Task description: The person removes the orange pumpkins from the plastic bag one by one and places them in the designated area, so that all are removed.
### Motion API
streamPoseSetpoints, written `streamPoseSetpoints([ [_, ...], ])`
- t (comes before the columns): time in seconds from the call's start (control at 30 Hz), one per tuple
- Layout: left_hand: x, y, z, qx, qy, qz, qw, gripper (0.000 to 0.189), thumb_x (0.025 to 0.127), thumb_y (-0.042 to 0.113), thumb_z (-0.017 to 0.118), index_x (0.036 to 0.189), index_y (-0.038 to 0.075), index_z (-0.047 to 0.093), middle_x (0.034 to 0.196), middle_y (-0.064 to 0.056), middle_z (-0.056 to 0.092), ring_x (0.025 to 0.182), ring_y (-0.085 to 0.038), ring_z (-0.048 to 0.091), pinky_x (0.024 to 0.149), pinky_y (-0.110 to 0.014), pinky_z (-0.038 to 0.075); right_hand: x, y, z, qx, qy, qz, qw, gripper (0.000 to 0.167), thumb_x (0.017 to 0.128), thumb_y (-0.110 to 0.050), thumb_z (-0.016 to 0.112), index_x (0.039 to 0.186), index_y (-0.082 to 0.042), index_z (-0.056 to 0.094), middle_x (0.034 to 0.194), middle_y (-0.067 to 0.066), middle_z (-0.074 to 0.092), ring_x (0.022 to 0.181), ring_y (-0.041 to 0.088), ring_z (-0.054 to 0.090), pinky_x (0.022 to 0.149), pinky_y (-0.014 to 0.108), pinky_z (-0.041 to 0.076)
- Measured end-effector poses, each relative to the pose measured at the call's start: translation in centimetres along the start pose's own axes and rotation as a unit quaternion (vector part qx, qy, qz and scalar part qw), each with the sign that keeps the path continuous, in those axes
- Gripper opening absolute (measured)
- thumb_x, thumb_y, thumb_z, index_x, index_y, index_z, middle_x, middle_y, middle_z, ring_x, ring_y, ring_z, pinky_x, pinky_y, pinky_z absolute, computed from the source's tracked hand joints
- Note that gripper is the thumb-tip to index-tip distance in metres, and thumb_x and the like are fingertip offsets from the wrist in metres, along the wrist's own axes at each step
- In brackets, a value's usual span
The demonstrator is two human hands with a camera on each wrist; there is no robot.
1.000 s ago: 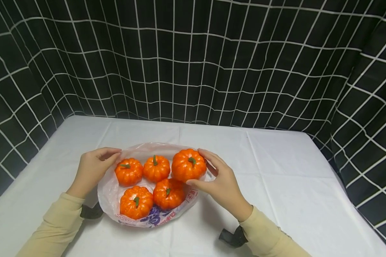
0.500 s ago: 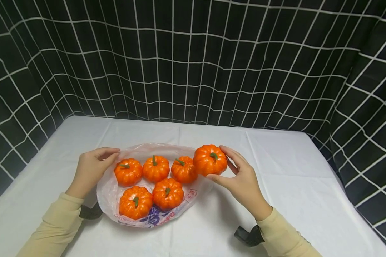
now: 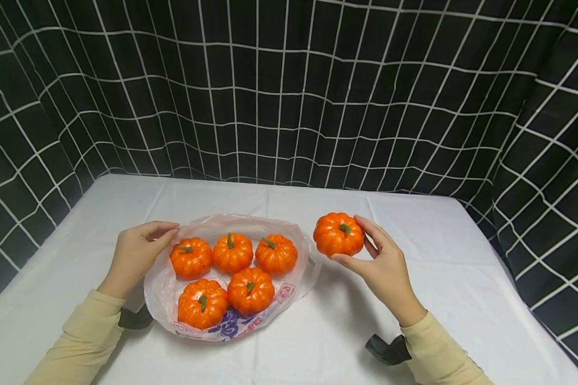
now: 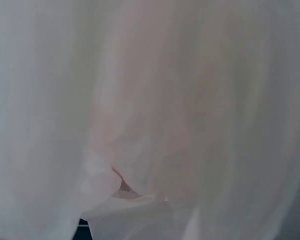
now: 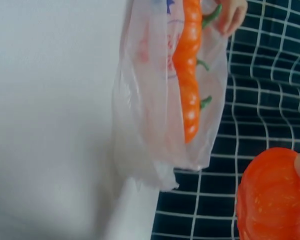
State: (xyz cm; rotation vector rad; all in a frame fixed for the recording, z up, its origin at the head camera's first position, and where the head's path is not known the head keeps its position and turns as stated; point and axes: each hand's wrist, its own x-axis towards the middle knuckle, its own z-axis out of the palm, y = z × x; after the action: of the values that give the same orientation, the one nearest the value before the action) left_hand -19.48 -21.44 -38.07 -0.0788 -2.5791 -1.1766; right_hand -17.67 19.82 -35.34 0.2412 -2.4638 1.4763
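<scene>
Right of the bag, my right hand (image 3: 382,264) holds a small orange pumpkin (image 3: 338,234) with a green stem, thumb below and fingers on its far right side. The pumpkin is raised above the table. Several more small pumpkins (image 3: 233,253) sit in a thin white plastic bag (image 3: 301,235) with red and purple print, its mouth spread wide. My left hand (image 3: 136,254) pinches the bag's left rim. Whitish plastic (image 4: 140,100) fills nearly the whole left wrist view. In the right wrist view the held pumpkin (image 5: 270,200) shows at the lower right, apart from the bag (image 5: 145,115).
A white cloth (image 3: 438,283) covers the table, with fold lines across it. Behind and at both sides hangs a black curtain (image 3: 279,96) with a white grid. Black straps or mounts (image 3: 387,350) are on both wrists.
My right hand has lifted the pumpkin off the bag's right side and carried it rightward, past the rim. Another pumpkin beneath it has come into view. The left hand stays at the rim.
</scene>
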Motion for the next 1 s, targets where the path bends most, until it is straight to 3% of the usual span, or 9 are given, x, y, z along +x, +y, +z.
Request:
streamPoseSetpoints([
  [0.17, 0.0, 0.0, 0.0, 0.006, -0.002, -0.004, 1.0, 0.03, 0.094, 0.023, 0.069, 0.114, 0.002, 0.073, 0.111, -0.019, 0.074, 0.104, -0.034, 0.069, 0.079, -0.013, 0.056, 0.3, 0.8, -0.5, -0.009, 0.013, 0.012, 0.9998, 0.081, 0.074, -0.017, 0.088, 0.144, -0.003, 0.05, 0.148, 0.011, 0.051, 0.141, 0.024, 0.044, 0.107, 0.022, 0.04],
  [0.37, 0.1, -0.1, 0.1, 0.004, 0.009, 0.007, 0.9999, 0.026, 0.093, 0.02, 0.07, 0.112, 0.001, 0.074, 0.107, -0.02, 0.075, 0.1, -0.035, 0.07, 0.073, 0.001, 0.042, 0.9, 2.0, -1.0, -0.015, 0.023, 0.043, 0.9987, 0.082, 0.075, -0.017, 0.088, 0.145, -0.003, 0.048, 0.149, 0.01, 0.05, 0.142, 0.023, 0.043, 0.108, 0.023, 0.039],
  [1.0, 0.1, -0.5, 0.3, 0.004, 0.012, 0.008, 0.9999, 0.026, 0.094, 0.021, 0.069, 0.111, 0.002, 0.074, 0.107, -0.019, 0.075, 0.1, -0.034, 0.071, 0.073, 0.002, 0.04, 2.8, 4.9, -1.8, 0.005, 0.008, 0.121, 0.9926, 0.085, 0.079, -0.016, 0.084, 0.15, 0.0, 0.039, 0.157, 0.018, 0.04, 0.148, 0.03, 0.036, 0.118, 0.038, 0.034],
])
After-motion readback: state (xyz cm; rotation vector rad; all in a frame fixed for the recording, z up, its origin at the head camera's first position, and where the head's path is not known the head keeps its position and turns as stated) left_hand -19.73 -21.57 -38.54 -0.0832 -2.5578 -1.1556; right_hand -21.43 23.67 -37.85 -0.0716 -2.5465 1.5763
